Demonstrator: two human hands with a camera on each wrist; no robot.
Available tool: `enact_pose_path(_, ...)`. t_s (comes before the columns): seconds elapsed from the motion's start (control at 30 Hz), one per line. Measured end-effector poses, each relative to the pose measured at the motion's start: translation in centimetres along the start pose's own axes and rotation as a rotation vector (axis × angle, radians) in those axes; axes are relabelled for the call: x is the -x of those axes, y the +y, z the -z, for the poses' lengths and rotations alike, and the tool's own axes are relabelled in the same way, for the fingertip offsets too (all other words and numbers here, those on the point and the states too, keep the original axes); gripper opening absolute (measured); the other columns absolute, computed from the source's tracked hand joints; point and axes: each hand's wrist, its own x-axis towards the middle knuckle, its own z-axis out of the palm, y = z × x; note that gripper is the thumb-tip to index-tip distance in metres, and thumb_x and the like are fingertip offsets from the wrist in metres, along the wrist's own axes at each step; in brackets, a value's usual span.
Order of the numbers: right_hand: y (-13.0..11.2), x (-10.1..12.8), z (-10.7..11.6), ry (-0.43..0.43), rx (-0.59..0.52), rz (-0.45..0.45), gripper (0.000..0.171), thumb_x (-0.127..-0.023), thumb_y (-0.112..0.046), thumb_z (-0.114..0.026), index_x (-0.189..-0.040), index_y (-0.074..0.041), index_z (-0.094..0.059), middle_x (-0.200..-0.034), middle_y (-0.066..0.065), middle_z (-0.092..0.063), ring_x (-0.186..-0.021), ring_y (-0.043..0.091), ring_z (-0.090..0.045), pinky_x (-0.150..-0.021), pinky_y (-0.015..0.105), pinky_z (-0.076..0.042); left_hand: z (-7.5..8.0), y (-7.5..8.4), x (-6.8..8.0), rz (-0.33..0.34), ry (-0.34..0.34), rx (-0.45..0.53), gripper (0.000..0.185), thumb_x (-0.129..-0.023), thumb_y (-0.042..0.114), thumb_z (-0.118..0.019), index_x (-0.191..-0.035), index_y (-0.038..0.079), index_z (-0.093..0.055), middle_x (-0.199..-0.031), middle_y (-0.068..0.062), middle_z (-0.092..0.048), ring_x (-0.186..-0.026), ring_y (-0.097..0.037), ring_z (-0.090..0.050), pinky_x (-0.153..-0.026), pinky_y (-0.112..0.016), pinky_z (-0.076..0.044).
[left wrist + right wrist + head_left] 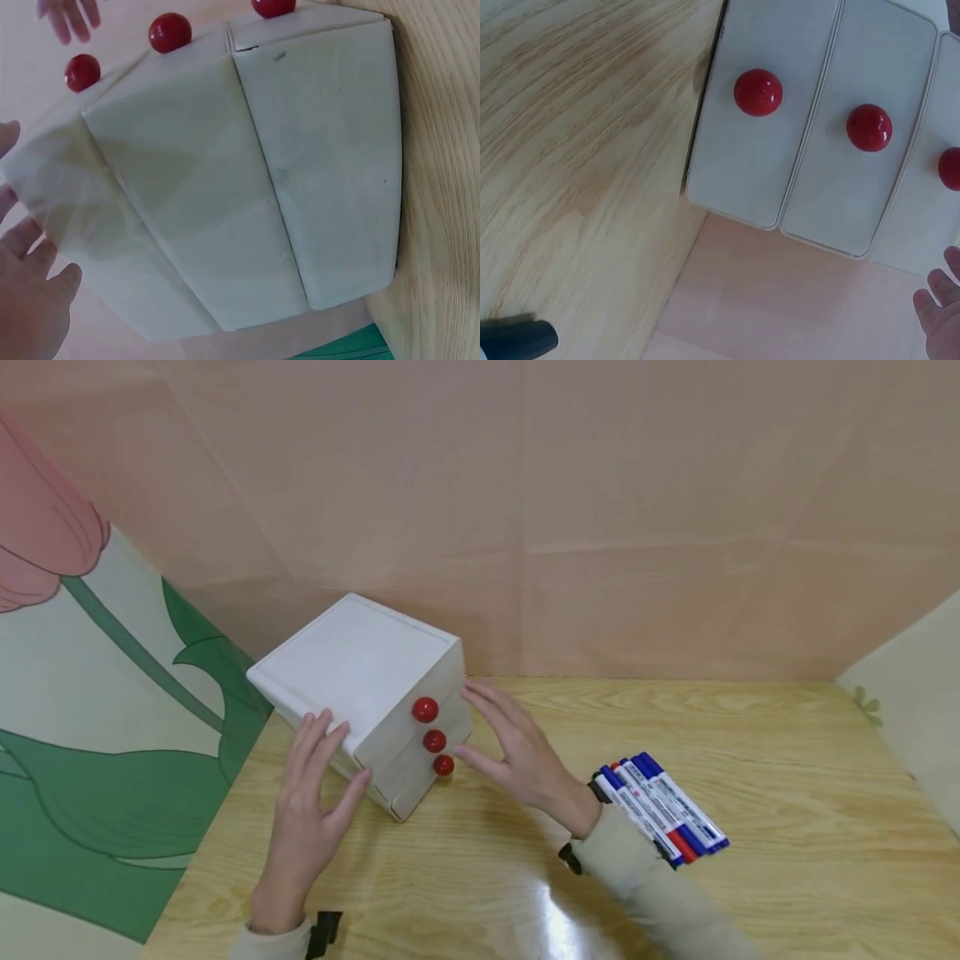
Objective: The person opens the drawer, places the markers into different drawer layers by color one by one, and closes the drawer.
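The left hand [306,827] is at the near edge of the white drawer box [352,664], the right hand [528,764] beside its red knobs [434,741] — both grips wide, holding nothing, contact hard to tell. The box sits left of centre on the bench [795,777]. Positioning it seems the step in hand — the next move likely calls for even, gentle pressure from both sides.

Room to pass R of the markers [667,810] & along tabletop [795,760] behind them by back wall [637,527], but btwn markers & drawer box [352,660] the R hand [528,756] + sleeve [637,881] cut across, 3 red knobs [434,741] jut from box front, & L hand [311,814] obstructs its near L corner.
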Motion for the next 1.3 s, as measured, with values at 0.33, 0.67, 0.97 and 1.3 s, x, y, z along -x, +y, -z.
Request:
enact_pose_path(0.33,-0.3,-0.5,-0.8,0.003,-0.012,0.016,0.067,-0.091,-0.032,-0.07,-0.146,-0.002,-0.045,-0.154,0.016,-0.042,-0.145,0.029,-0.038,-0.121,0.051,-0.035,0.1,-0.1,0.2,0.0,0.0,0.021,0.052,-0.095,0.031,-0.066,-0.139,0.004,-0.055,-0.154,-0.018,-0.043,-0.148,-0.037,-0.032,-0.125,-0.042,-0.027)
enact_pose_path(0.67,-0.6,-0.9,-1.8,0.025,-0.012,0.006,0.062,-0.092,-0.03,-0.07,-0.144,-0.003,-0.048,-0.151,0.014,-0.047,-0.142,0.029,-0.042,-0.119,0.05,-0.037,-0.2,-0.3,0.0,-0.058,0.054,0.021,0.05,-0.091,0.021,-0.071,-0.136,0.004,-0.057,-0.149,-0.021,-0.048,-0.145,-0.039,-0.036,-0.126,-0.028,-0.025)
enact_pose_path(0.97,-0.6,-1.3,-2.5,0.064,-0.035,0.014,0.059,-0.091,-0.028,-0.072,-0.141,-0.003,-0.051,-0.146,0.013,-0.051,-0.14,0.032,-0.043,-0.12,0.05,-0.036,-0.2,-0.1,0.0,-0.046,0.038,-0.001,0.058,-0.082,0.004,-0.077,-0.136,0.006,-0.057,-0.15,-0.018,-0.047,-0.144,-0.039,-0.036,-0.125,-0.028,-0.025)
enact_pose_path(1.3,-0.8,-2.0,-3.1,0.097,-0.049,0.026,0.052,-0.091,-0.026,-0.073,-0.134,-0.004,-0.057,-0.136,0.011,-0.059,-0.132,0.026,-0.051,-0.116,0.044,-0.043,-0.1,0.1,-0.1,-0.029,0.023,0.001,0.049,-0.098,0.037,-0.058,-0.134,0.004,-0.058,-0.15,-0.019,-0.048,-0.145,-0.038,-0.035,-0.126,-0.029,-0.025)
